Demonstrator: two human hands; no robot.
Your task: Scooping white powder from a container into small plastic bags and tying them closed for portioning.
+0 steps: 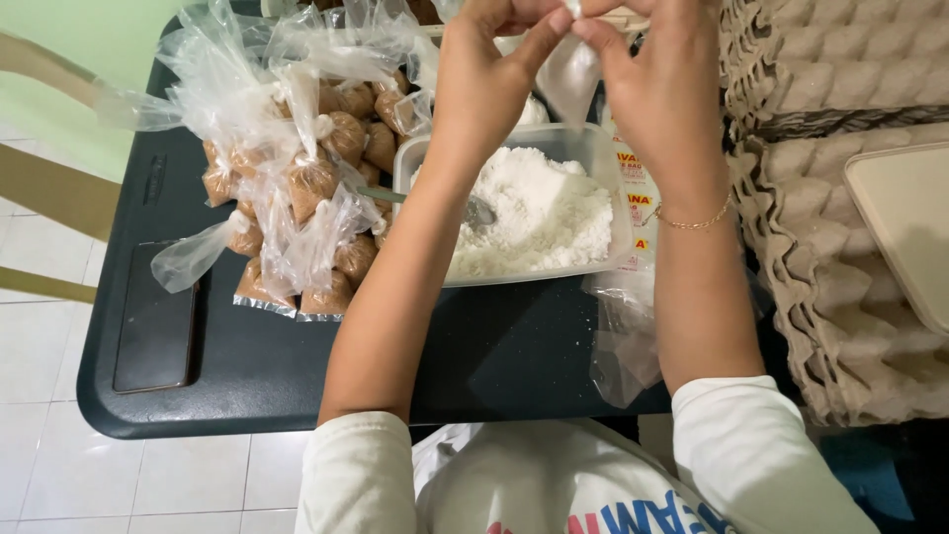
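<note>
Clear, thin plastic, a small bag (571,74), is pinched at its neck between the left hand (491,74) and the right hand (647,84), above the rectangular clear plastic tub of white powder (539,213). A loosened pinch could drop the bag into the tub and scatter powder. A metal spoon (465,208) lies in it. Knotted clear bags of brown powder (306,178) crowd the dark plastic table (267,376) beside a black phone (155,321); grey egg trays (840,89) stand right, white floor tiles (40,346) below.
</note>
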